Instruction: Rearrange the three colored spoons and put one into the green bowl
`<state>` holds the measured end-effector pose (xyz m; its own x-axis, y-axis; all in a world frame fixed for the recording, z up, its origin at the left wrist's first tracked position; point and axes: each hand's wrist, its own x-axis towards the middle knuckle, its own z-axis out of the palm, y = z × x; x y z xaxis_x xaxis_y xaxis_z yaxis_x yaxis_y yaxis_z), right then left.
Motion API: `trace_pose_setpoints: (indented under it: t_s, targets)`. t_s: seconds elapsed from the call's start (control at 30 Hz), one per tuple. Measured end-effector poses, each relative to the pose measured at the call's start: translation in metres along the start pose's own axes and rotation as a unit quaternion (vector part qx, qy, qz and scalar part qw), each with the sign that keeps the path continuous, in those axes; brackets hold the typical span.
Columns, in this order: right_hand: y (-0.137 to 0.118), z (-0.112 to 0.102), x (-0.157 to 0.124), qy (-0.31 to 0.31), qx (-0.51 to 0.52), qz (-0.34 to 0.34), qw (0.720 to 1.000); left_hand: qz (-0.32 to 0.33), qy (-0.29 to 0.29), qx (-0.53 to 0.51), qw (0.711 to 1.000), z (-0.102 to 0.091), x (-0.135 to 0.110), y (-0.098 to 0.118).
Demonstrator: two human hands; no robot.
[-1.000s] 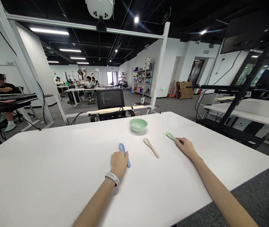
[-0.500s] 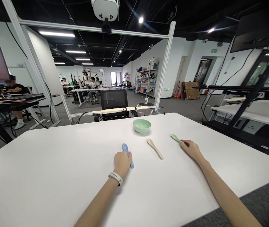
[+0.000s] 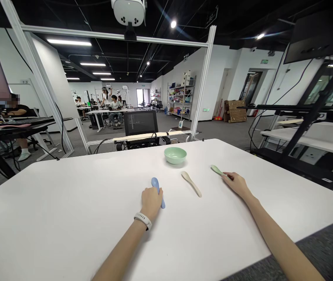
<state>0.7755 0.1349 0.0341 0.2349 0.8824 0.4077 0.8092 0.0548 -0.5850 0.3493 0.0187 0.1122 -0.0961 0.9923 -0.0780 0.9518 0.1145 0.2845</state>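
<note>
My left hand (image 3: 151,203), with a pale band at the wrist, is closed around the middle of a blue spoon (image 3: 155,182). The spoon's bowl points away from me and its handle end shows below my fingers. Farther right, my right hand (image 3: 237,183) pinches the handle of a green spoon (image 3: 216,169), whose bowl points to the far left. Between my hands a cream spoon (image 3: 192,184) lies on the white table, untouched. Beyond it stands a light green bowl (image 3: 175,155), upright, with no contents visible.
The white table (image 3: 75,214) reaches across the foreground. Behind its far edge are a metal frame (image 3: 206,78) and a black mesh office chair (image 3: 141,123). A dark stand with cables (image 3: 304,117) is at the right. Several people sit or stand in the background.
The view has shifted very slightly. Both hands keep their places on the blue and green spoons; the cream spoon and the bowl stay where they were.
</note>
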Motion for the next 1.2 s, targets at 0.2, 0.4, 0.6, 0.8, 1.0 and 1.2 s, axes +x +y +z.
trace_pose_setpoints:
  t_s: [0.2, 0.4, 0.6, 0.8, 1.0, 1.2]
  targets:
    - [-0.001, -0.001, -0.001, -0.007, 0.004, 0.004, 1.0, 0.002, -0.007, 0.007, 1.0, 0.0, 0.0, 0.001]
    - [-0.002, -0.002, -0.001, -0.002, 0.009, 0.001, 1.0, 0.0, -0.01, 0.005, 1.0, -0.001, -0.001, 0.002]
    - [-0.001, 0.0, 0.0, 0.004, 0.007, 0.002, 1.0, 0.0, 0.002, -0.001, 1.0, 0.001, 0.0, 0.002]
    - [0.002, 0.002, 0.0, 0.016, 0.01, -0.001, 1.0, 0.007, 0.006, -0.012, 1.0, 0.0, 0.001, -0.001]
    - [0.004, 0.004, 0.002, 0.013, 0.008, -0.009, 1.0, 0.017, 0.022, -0.025, 0.999, 0.004, 0.003, -0.003]
    - [0.013, 0.007, 0.004, 0.036, 0.006, -0.014, 0.999, 0.02, 0.091, -0.022, 0.995, -0.015, 0.016, -0.043]
